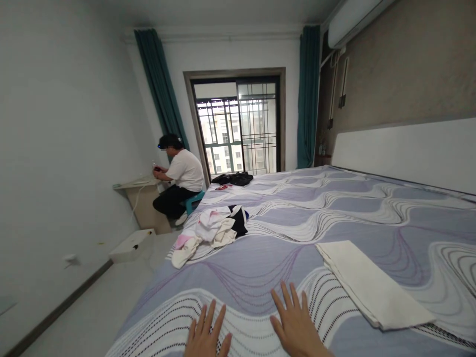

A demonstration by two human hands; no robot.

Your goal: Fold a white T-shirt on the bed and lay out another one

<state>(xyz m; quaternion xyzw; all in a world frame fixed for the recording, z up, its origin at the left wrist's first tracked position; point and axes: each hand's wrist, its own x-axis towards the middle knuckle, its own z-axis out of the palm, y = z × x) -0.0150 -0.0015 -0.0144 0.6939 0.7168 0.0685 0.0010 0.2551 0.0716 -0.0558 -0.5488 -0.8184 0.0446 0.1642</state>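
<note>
Your left hand (206,333) and right hand (293,325) both lie flat, fingers spread wide, palms down on the grey-and-lilac bed sheet with its wavy black-and-white line pattern (260,277); neither has hold of anything. The nearest thing to you is the folded cream-white cloth (372,285), lying flat on the sheet just to the right of your right hand and apart from it. Further up the bed, well away from your left hand, sits a loose heap of white, pink and black clothes (213,230) close to the bed's left edge, and a dark bundle (234,178) lies at the far end near the barred window (238,134). As I judge it, pressing or sliding your palms could drag the sheet and ruck it, which would skew the folded cloth or undo its fold. The heap is near enough to the edge that a tug on the sheet might tip pieces onto the floor. A person in a white shirt (178,176) sits at the far left, clear of your reach.
</note>
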